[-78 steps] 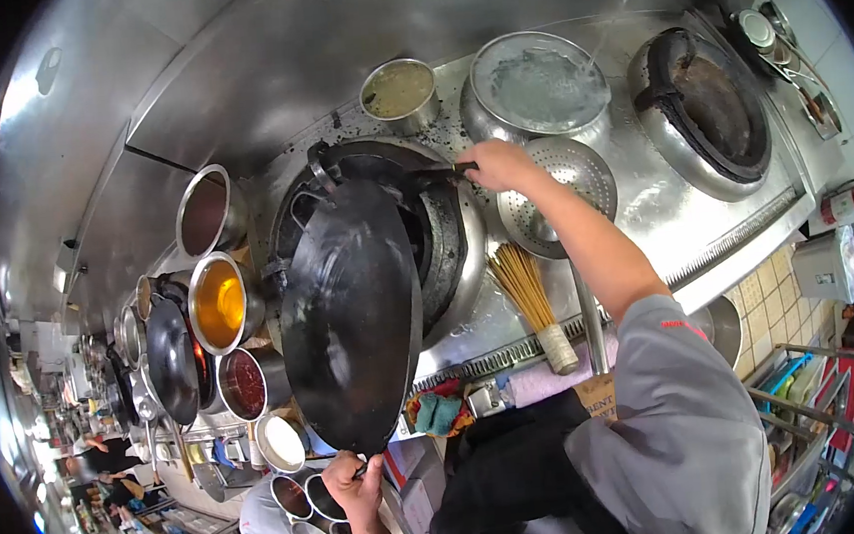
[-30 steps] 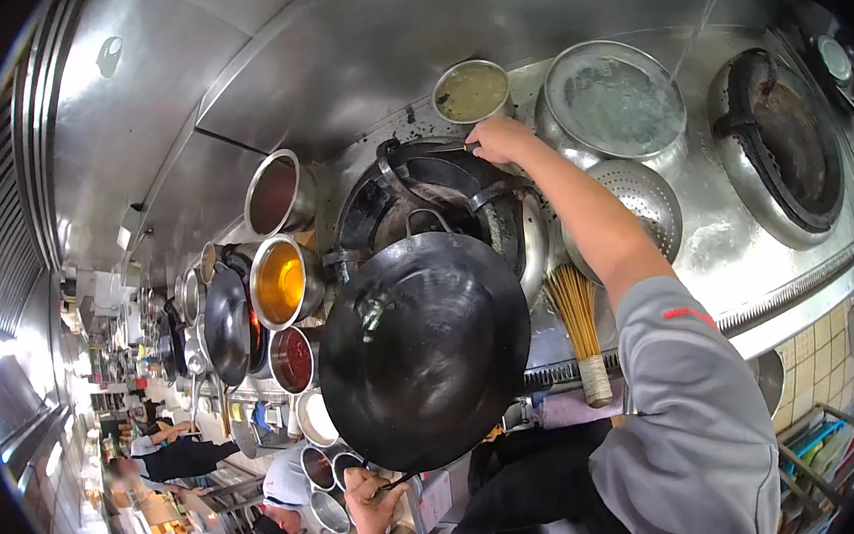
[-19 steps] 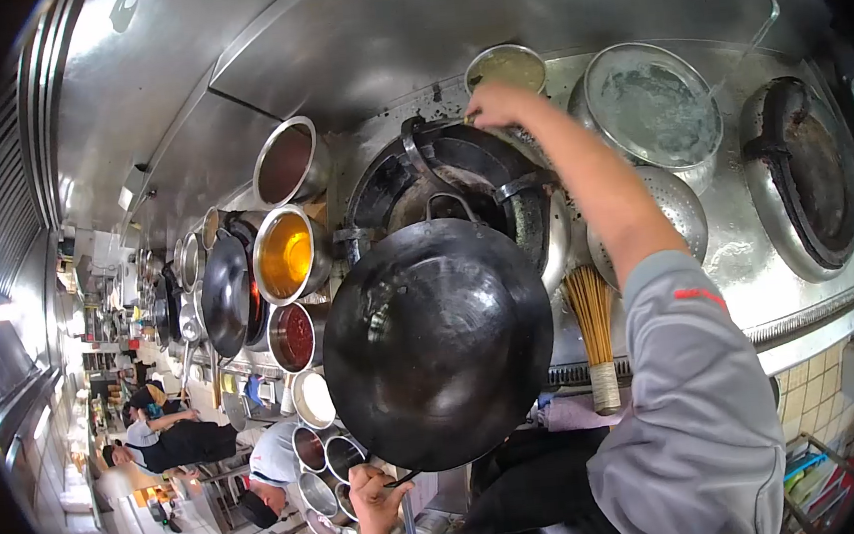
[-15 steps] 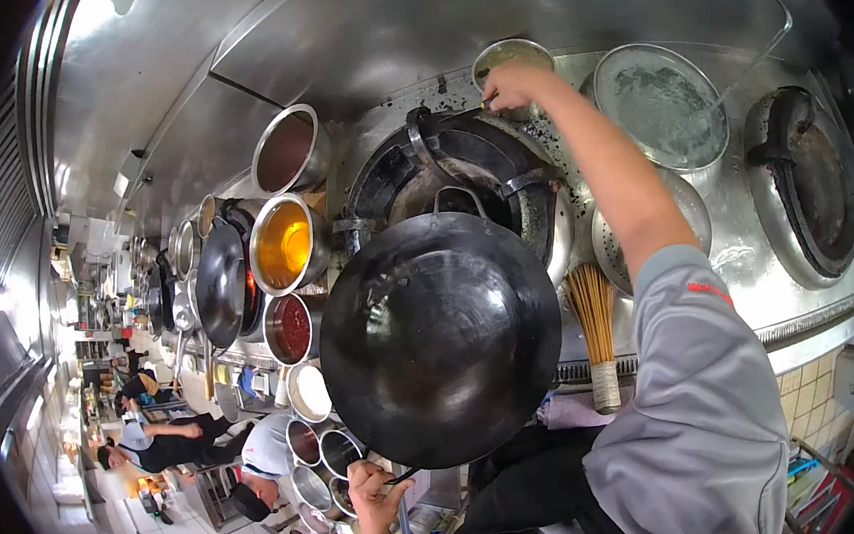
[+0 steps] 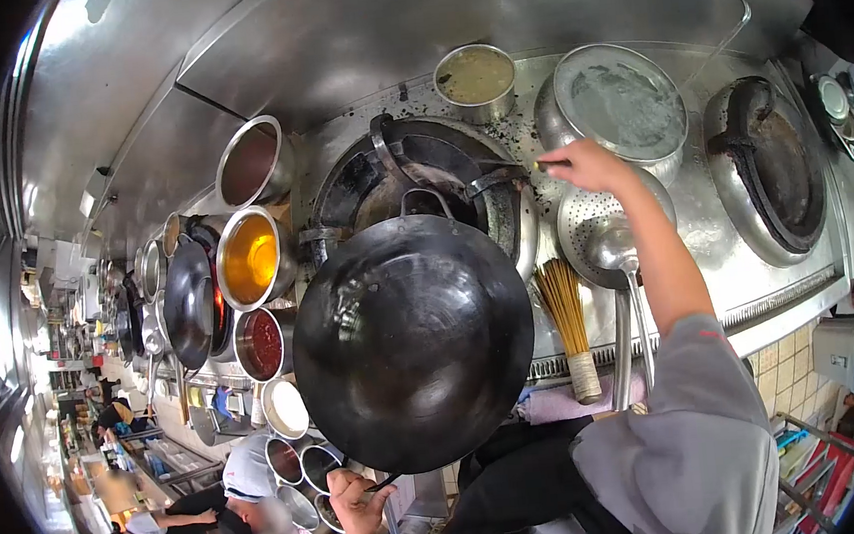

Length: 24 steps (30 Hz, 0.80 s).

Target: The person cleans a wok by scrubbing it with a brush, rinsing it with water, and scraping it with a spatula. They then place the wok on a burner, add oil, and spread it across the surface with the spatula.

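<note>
A large black wok point(image 5: 413, 343) is tilted toward the camera with its bare, shiny inside showing. Its loop handle point(image 5: 427, 202) points at the burner. Below the wok, my left hand point(image 5: 357, 503) is closed around the dark handle on its near side. My right hand point(image 5: 585, 166) is held over the steel counter beside the burner ring. Its fingers are closed on a small dark stick-like thing point(image 5: 551, 164) with a yellowish end, mostly hidden by the hand. The black burner ring point(image 5: 341, 188) lies behind the wok.
A pot of cloudy liquid point(image 5: 475, 74), a large covered-looking basin point(image 5: 625, 101), a perforated strainer point(image 5: 579, 220) with a ladle point(image 5: 611, 247) and a bamboo brush point(image 5: 567, 326) stand around. Left are bowls of orange oil point(image 5: 249, 261) and red sauce point(image 5: 260, 342). Co-workers point(image 5: 167, 528) are at lower left.
My right hand has moved from beyond the burner ring, near the cloudy pot, back toward me and to the right. My left hand stays on the wok. The whole view has shifted slightly.
</note>
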Available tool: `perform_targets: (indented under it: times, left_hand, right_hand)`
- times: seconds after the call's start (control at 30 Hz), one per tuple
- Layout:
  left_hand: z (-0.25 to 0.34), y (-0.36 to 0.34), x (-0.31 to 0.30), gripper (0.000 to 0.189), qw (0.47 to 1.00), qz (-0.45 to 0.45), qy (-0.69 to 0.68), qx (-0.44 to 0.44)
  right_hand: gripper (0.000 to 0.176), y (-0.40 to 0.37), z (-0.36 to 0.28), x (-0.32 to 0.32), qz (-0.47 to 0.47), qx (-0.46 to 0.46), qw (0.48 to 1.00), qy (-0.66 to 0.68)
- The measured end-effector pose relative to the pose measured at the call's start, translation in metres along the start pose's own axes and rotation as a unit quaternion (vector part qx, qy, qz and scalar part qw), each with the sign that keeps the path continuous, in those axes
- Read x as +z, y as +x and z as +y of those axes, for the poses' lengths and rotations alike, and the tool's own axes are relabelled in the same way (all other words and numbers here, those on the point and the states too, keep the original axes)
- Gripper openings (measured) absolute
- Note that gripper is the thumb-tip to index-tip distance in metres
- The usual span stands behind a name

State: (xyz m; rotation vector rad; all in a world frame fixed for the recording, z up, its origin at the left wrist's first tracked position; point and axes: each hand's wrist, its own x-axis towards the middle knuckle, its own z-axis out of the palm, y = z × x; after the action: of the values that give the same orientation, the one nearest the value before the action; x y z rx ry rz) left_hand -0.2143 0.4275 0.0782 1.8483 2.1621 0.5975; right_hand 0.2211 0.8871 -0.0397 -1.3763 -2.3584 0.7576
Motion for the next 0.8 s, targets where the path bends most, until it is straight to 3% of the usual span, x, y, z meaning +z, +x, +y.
perform_targets:
  times: [0.1,0.27,0.47,0.53,0.67,0.8]
  left_hand:
    - [0.005,0.001,0.0,0.04,1.0,0.003,-0.001,0.003]
    - [0.002,0.0,0.002,0.04,1.0,-0.002,-0.021,-0.005]
    - [0.004,-0.004,0.003,0.041,1.0,-0.003,-0.008,-0.002]
    - [0.003,-0.003,0.004,0.041,1.0,0.0,-0.004,0.013]
    - [-0.003,-0.006,0.006,0.041,1.0,-0.004,-0.022,-0.011]
    - [-0.002,-0.003,0.004,0.04,1.0,0.006,-0.004,0.017]
  right_hand:
    - [0.033,-0.013,-0.02,-0.002,-0.01,0.094,0.993,-0.067]
    - [0.034,-0.033,-0.02,0.012,0.024,0.107,0.993,-0.044]
    - [0.034,-0.007,-0.017,0.026,0.077,0.098,0.992,-0.015]
    - [0.032,-0.021,-0.014,-0.001,0.005,0.061,0.995,-0.075]
    - [0.031,-0.007,-0.029,0.011,0.01,0.114,0.993,-0.026]
    - [0.03,-0.015,-0.022,0.01,0.018,0.074,0.996,-0.041]
